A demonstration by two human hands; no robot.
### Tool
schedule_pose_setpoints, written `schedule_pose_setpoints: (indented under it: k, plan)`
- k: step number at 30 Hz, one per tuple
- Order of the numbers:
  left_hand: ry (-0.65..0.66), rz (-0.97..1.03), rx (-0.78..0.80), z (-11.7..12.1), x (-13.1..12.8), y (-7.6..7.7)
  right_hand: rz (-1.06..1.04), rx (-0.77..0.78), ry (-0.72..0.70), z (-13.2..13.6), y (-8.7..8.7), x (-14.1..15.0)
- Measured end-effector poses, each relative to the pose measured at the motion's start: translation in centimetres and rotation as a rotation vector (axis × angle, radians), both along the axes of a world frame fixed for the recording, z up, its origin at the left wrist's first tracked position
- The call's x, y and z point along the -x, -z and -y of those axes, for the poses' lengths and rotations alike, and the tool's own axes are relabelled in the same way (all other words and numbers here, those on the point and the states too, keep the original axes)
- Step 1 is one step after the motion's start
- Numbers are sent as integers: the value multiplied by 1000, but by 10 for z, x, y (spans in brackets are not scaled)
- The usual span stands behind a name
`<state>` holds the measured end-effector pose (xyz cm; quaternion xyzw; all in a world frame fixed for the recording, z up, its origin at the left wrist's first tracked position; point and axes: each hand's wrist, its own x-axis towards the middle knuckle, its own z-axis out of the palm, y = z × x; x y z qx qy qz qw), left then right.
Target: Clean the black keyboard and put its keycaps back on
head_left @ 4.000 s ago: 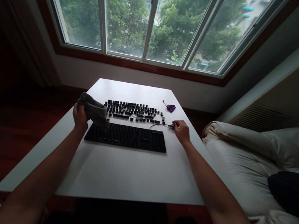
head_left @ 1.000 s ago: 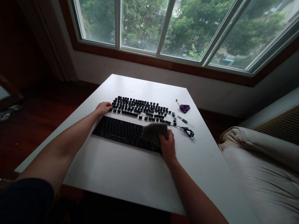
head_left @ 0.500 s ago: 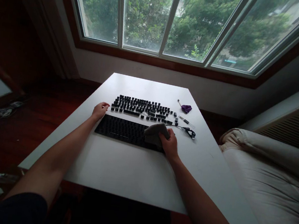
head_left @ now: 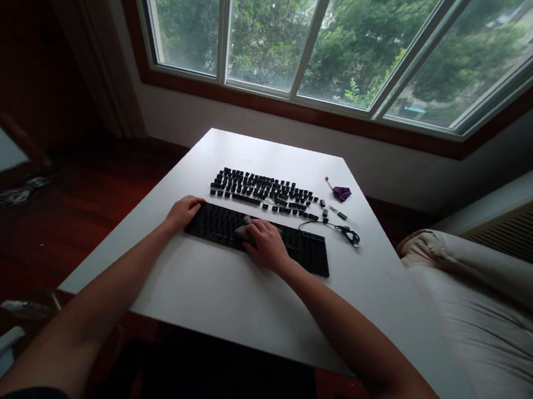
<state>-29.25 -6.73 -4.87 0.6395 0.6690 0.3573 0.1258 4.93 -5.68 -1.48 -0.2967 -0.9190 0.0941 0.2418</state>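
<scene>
The right hand (head_left: 265, 242) grips a gray cloth (head_left: 243, 232) on the black keyboard (head_left: 311, 252), between the left and right edges of the worktop (head_left: 215, 291). The left hand (head_left: 183, 213) touches the keyboard's left end; I can't tell if it grips. Loose keys (head_left: 245, 199) sit nearer the far edge.
</scene>
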Motion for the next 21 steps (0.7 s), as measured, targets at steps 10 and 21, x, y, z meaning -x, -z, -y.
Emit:
schedule_pose_setpoints:
  k: [10, 21]
  plan:
    - [26, -99, -2, -4, 4, 7, 105, -10, 104, -35, -17, 35]
    - [68, -289, 9, 1, 5, 8, 429, -81, 18, -33, -51, 161]
